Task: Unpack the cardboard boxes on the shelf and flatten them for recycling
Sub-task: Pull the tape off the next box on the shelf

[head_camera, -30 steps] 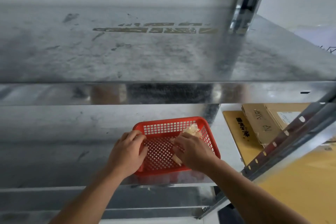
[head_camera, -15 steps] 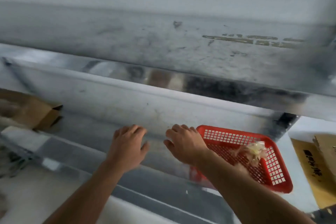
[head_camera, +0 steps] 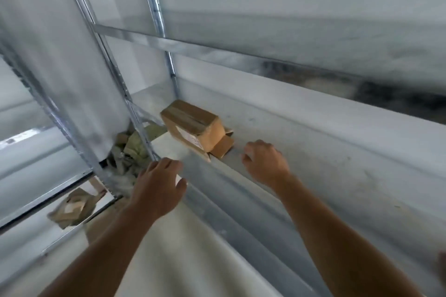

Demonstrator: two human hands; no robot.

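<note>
A small brown cardboard box [head_camera: 193, 125] with clear tape and a white label lies on the metal shelf [head_camera: 313, 142] near its left end, one end flap hanging open. My right hand [head_camera: 264, 163] hovers just right of the box, fingers loosely curled, holding nothing. My left hand [head_camera: 158, 183] is in front of the shelf's front edge, below and left of the box, fingers relaxed and empty.
Metal uprights [head_camera: 158, 14] frame the rack's left end. Crumpled paper and cardboard scraps [head_camera: 130, 152] lie behind the front upright, more scraps [head_camera: 71, 208] on a lower level at the left. An upper shelf [head_camera: 313, 31] hangs close above.
The view has swung left along the shelf. The red basket has left the view and the cardboard box now sits centre. Both hands moved left with it, empty.
</note>
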